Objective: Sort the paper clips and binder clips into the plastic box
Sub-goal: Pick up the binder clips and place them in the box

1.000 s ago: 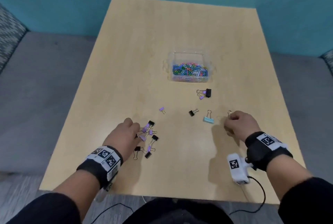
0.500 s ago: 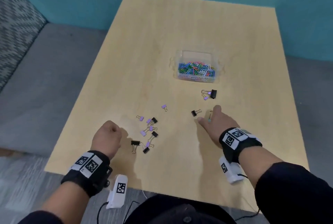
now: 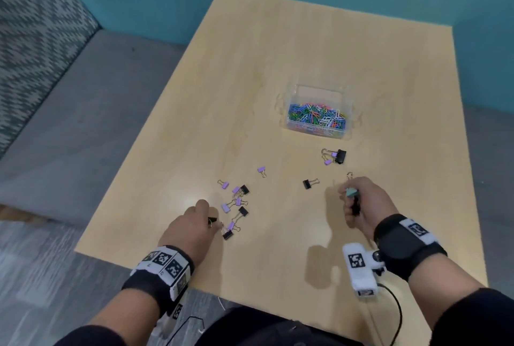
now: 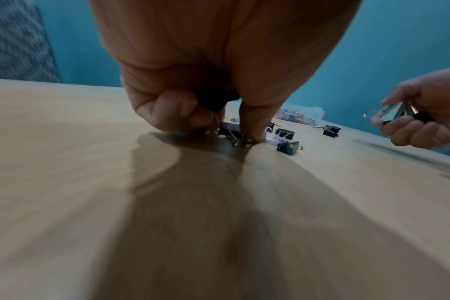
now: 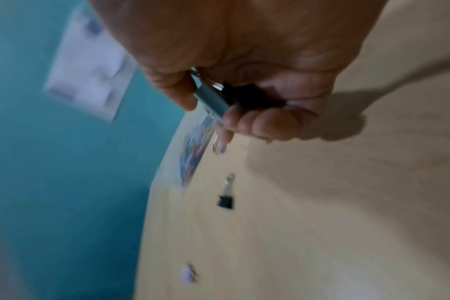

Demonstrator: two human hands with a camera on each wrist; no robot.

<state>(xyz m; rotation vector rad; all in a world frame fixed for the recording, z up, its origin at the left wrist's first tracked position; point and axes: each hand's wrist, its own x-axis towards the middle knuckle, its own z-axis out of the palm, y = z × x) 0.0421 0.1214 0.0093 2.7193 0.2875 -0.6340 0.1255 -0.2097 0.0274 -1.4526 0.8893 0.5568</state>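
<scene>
The clear plastic box (image 3: pixel 317 90) sits mid-table, its bottom covered with coloured paper clips (image 3: pixel 317 117). My left hand (image 3: pixel 211 220) is down at the near edge of a scatter of purple and black binder clips (image 3: pixel 236 204). Its thumb and fingers pinch a black binder clip (image 4: pixel 234 134) on the table. A dark clip (image 4: pixel 216 99) is tucked in its palm. My right hand (image 3: pixel 350 198), raised off the table, holds a teal binder clip (image 3: pixel 351 192) and a black one (image 5: pixel 252 97) in curled fingers.
A lone black clip (image 3: pixel 309 184) and a lone purple clip (image 3: pixel 261 170) lie between my hands and the box. A black and two purple clips (image 3: pixel 335 156) lie just in front of the box. The table's near edge (image 3: pixel 194 290) is close to my wrists.
My left hand moved forward from the table's near-left corner onto the clip scatter and pinched a black clip. My right hand closed on the teal clip and lifted it off the table.
</scene>
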